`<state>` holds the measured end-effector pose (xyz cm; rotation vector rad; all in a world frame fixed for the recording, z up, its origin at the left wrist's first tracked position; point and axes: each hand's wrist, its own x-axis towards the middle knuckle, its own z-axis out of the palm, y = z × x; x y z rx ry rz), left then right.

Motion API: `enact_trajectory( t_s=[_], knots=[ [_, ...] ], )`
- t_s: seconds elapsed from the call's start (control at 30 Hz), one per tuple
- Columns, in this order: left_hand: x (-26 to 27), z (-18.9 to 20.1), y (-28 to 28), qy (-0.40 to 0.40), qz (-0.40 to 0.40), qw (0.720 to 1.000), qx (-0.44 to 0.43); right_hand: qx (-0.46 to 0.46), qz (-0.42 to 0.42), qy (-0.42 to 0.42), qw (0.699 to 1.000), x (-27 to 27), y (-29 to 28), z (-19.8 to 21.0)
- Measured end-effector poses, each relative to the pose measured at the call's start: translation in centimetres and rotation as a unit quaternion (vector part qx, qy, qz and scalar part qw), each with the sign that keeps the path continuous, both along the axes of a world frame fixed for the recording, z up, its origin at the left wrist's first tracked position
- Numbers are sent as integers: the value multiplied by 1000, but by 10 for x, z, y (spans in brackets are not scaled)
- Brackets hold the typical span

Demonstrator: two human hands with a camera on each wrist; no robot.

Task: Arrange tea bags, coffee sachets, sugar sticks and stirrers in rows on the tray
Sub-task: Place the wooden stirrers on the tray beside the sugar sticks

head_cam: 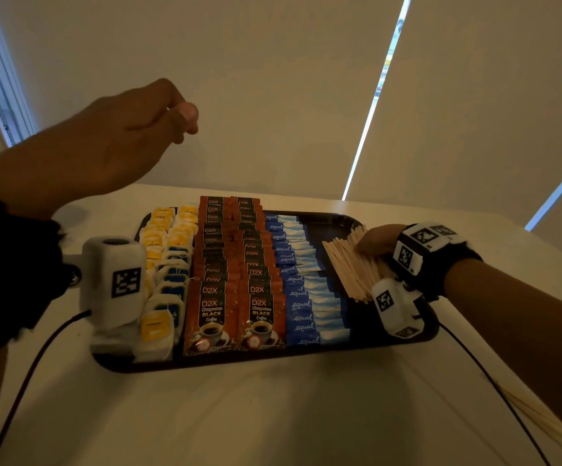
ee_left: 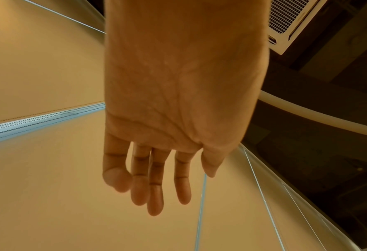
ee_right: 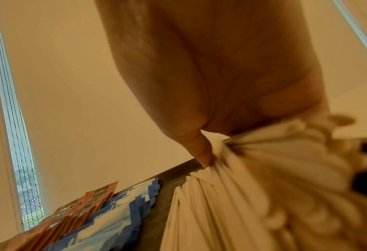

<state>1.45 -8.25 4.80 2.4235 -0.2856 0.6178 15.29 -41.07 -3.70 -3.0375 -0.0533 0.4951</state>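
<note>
A dark tray (head_cam: 273, 360) on a white table holds rows: yellow and blue tea bags (head_cam: 168, 250) at the left, then orange coffee sachets (head_cam: 236, 280), then blue sugar sticks (head_cam: 301, 287). A fanned pile of wooden stirrers (head_cam: 350, 264) lies at the tray's right side. My right hand (head_cam: 370, 243) grips the far end of that pile; in the right wrist view the thumb (ee_right: 199, 149) presses into the bunched stirrers (ee_right: 231, 195), beside the sugar sticks (ee_right: 122, 214). My left hand (head_cam: 185, 126) hangs raised above the tray's far left, fingers (ee_left: 156, 195) relaxed and holding nothing.
The table (head_cam: 273, 415) runs bare in front of the tray. Black cables (head_cam: 37, 358) trail from both wrist cameras. More wooden sticks (head_cam: 548, 428) lie at the table's right edge. Closed blinds (head_cam: 273, 79) hang behind the table.
</note>
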Motion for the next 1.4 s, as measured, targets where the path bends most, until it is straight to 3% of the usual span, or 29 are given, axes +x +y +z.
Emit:
enact_trajectory(
  t_s=[0.13, 0.3, 0.6, 1.13, 1.4],
  knots=[
    [1, 0, 0, 9, 3, 1000, 7, 80, -80, 43, 993, 6, -5, 3],
    [0, -1, -2, 21, 23, 999, 12, 64, -112, 56, 990, -1, 1, 18],
    [-1, 0, -2, 25, 17, 999, 24, 12, -72, 77, 994, -10, -5, 25],
    [3, -2, 3, 28, 11, 998, 52, 74, 8, 78, 994, -19, 7, 30],
    [4, -2, 6, 21, 12, 997, 69, 36, 41, 102, 993, -28, 17, 30]
  ],
)
